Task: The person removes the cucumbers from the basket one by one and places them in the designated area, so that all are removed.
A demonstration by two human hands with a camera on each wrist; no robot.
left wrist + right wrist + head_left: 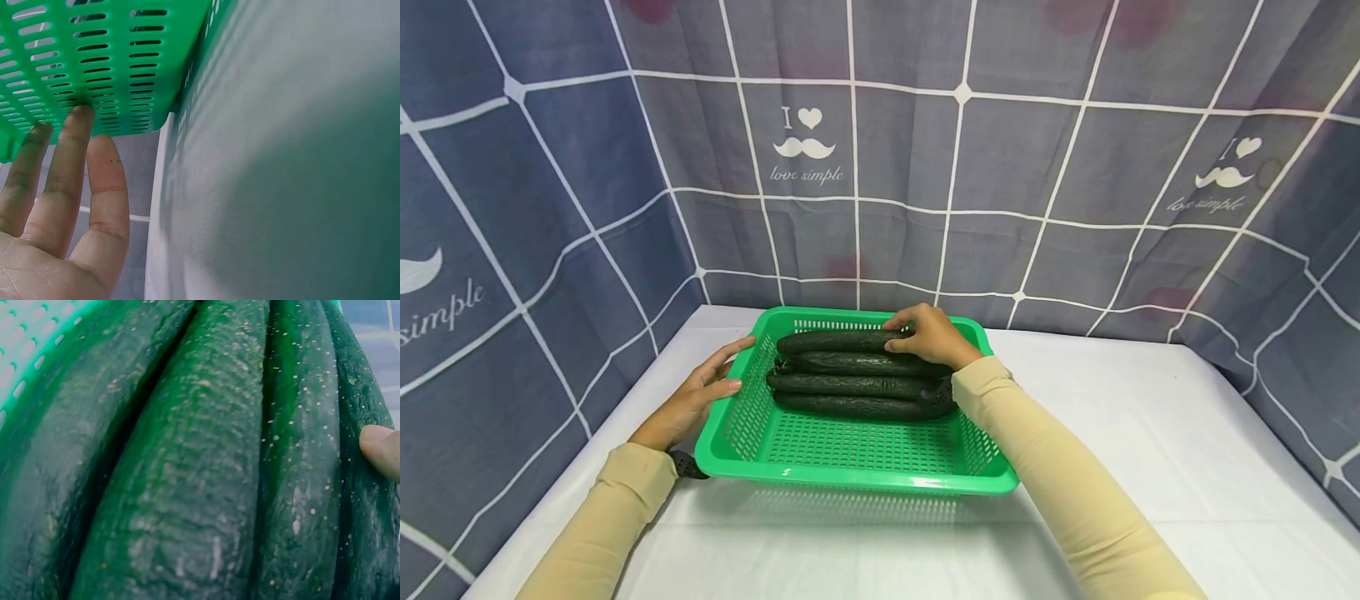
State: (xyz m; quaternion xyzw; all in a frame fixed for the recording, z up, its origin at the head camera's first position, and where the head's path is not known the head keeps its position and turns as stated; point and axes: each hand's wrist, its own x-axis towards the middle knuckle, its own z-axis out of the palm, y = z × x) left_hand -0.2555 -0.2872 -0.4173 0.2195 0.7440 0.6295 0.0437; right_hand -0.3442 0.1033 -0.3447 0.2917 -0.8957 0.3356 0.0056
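Several long dark green cucumbers (850,385) lie side by side, left to right, in a green plastic basket (850,475) on the white table. My right hand (934,335) grips the right part of the farthest cucumber (827,342), thumb on its near side and fingers over the far side. In the right wrist view the thumb (382,450) presses on that cucumber, while the nearer cucumbers (181,487) fill the picture. My left hand (696,392) touches the basket's left rim and outer wall, its fingers (65,169) fairly straight in the left wrist view.
A white cloth (1120,417) covers the table on both sides of the basket and in front of it. Grey-blue checked curtains (895,167) stand close behind the table and at its left and right. Dark wrist straps (688,465) sit near the cuffs.
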